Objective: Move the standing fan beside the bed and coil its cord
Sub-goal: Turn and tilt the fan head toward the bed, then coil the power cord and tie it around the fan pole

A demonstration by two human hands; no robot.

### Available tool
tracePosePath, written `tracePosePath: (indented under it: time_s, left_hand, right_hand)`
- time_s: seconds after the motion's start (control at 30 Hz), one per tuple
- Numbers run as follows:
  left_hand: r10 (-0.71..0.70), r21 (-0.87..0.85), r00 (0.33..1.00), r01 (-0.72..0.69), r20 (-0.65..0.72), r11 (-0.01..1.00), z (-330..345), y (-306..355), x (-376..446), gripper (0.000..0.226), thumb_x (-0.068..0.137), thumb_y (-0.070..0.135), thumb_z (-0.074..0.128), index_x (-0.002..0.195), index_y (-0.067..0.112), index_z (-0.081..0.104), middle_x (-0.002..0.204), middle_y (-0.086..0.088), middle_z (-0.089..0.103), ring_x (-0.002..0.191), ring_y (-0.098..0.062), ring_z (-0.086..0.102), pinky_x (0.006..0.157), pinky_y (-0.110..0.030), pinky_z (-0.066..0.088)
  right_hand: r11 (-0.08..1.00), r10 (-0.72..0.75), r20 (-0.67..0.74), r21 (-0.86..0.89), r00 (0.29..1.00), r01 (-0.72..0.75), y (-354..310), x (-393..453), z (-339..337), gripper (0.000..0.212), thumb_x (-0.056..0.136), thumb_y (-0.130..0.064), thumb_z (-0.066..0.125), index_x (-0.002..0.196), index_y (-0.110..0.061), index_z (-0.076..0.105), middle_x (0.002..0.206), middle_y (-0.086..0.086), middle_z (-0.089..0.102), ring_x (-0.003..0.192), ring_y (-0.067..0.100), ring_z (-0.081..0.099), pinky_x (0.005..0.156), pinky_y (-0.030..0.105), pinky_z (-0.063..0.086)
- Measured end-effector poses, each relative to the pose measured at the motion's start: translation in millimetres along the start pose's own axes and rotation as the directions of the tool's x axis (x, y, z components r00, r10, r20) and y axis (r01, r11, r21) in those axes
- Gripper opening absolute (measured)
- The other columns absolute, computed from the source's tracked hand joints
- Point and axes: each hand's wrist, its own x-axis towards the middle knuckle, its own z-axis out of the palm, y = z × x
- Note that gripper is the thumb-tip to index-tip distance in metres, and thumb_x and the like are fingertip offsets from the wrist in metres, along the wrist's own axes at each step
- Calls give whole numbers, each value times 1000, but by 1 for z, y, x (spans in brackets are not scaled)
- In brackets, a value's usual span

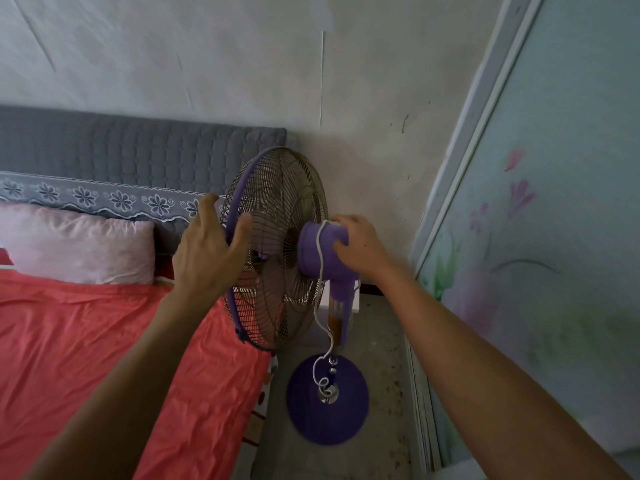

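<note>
A purple standing fan (277, 247) with a wire cage stands on the floor between the bed (104, 341) and the wall, its round purple base (327, 400) beside the mattress edge. A white cord (320, 292) runs over the motor housing and down the pole, ending in small loops on the base. My right hand (360, 247) grips the back of the purple motor housing. My left hand (211, 251) has its fingers spread, with the thumb against the cage's purple rim.
The bed has a red sheet, a pink pillow (83, 244) and a grey padded headboard (138, 154). A sliding door with painted flowers (536, 254) closes the right side. The concrete floor strip (381, 375) between bed and door is narrow.
</note>
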Motion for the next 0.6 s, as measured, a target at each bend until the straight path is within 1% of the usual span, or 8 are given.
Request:
tracePosePath:
  time_s: [0.1,0.2,0.27,0.33,0.43,0.5,0.53,0.6]
  left_hand:
    - [138,-32,988,-140,-68,990,0,9,4,51,97,40,54,136,10,42,128,-18,59,116,-36,56,88,-46,46]
    - [225,-94,968,-236,-112,967,1,21,9,42,93,29,61,127,8,50,120,-13,61,111,-30,57,91,-42,45]
    - [259,-116,956,-276,-138,954,3,27,11,38,92,22,63,124,5,54,118,-14,62,110,-29,58,94,-41,45]
    - [297,-122,942,-317,-159,941,6,33,12,34,90,16,65,121,2,57,114,-14,64,108,-28,60,94,-35,45]
    - [348,-152,921,-374,-174,915,10,43,10,28,88,12,64,115,4,60,107,-10,66,99,-21,62,90,-20,43]
    - [389,-191,908,-414,-156,890,14,50,8,23,88,10,63,110,7,62,100,-5,69,88,-13,61,84,-7,39]
    - [409,-211,903,-428,-128,879,18,54,6,20,87,9,64,108,7,64,97,-3,70,84,-10,61,81,-3,39]
    - [450,-238,891,-450,-56,861,29,60,2,18,87,7,65,105,9,67,94,0,70,79,-6,60,76,-1,40]
  right_hand:
    - [981,-66,72,-176,995,78,-12,9,2,44,88,-20,54,131,-30,58,136,7,51,131,32,38,104,59,37]
    - [961,-85,88,-256,993,105,-18,16,0,34,89,-22,55,121,-32,63,132,1,54,130,30,36,105,66,28]
    - [940,-95,109,-317,989,126,-18,20,-3,27,90,-21,56,114,-32,63,132,1,51,132,30,32,105,68,23]
    - [913,-83,149,-385,985,135,-17,23,-7,22,90,-21,58,109,-31,61,133,3,46,132,32,28,105,68,22]
    - [870,-97,198,-458,975,179,-13,23,-12,21,91,-20,57,110,-28,58,133,4,44,134,33,26,106,68,18]
    - [886,-121,171,-425,978,184,-6,20,-22,15,92,-19,56,104,-27,57,130,2,48,134,31,27,107,64,15]
    - [908,-131,143,-380,981,177,0,15,-29,10,92,-18,55,98,-26,56,124,0,52,132,28,31,108,62,16]
    - [950,-161,86,-258,983,179,15,4,-47,10,93,-14,55,88,-23,54,103,-4,57,114,23,46,106,56,26]
